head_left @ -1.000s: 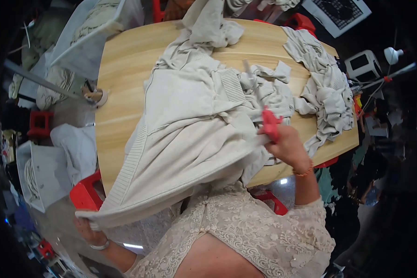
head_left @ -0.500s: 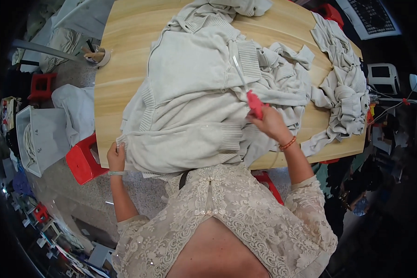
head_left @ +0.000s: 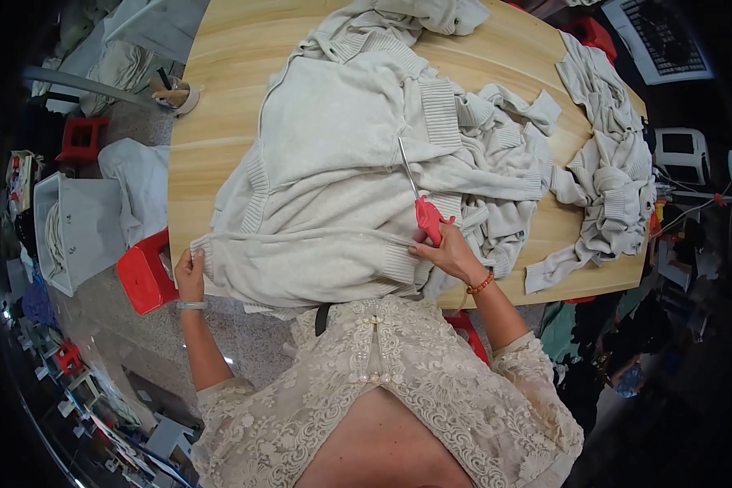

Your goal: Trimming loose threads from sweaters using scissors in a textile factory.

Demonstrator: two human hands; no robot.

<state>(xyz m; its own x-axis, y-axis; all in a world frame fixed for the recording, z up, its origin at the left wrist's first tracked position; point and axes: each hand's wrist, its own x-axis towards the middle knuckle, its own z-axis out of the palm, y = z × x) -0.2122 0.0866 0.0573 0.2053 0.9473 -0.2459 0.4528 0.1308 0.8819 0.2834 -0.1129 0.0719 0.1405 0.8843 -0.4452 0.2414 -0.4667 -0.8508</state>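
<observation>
A light grey knitted sweater (head_left: 333,122) lies spread over the wooden table, with ribbed bands and folds showing. At its near left corner my left hand (head_left: 189,275) is closed on the edge of a sleeve (head_left: 301,264) that runs along the table's front. My right hand (head_left: 454,254) is wrapped round a red-handled tool (head_left: 429,218) with a long, slim metal shaft pointing away and slightly left over the knit. The fingertips of that hand also touch the ribbed end of the sleeve; whether they pinch it I cannot tell.
More grey knitwear lies bunched at the table's right side (head_left: 610,163) and far edge (head_left: 431,15). A cup of tools (head_left: 185,99) stands at the left edge. A red stool (head_left: 146,272) and a white bin (head_left: 81,232) are on the floor to the left.
My right hand has come nearer and left with the red-handled tool, down to the sleeve's ribbed end. The sleeve now looks stretched straighter between my hands. My left hand keeps its hold.
</observation>
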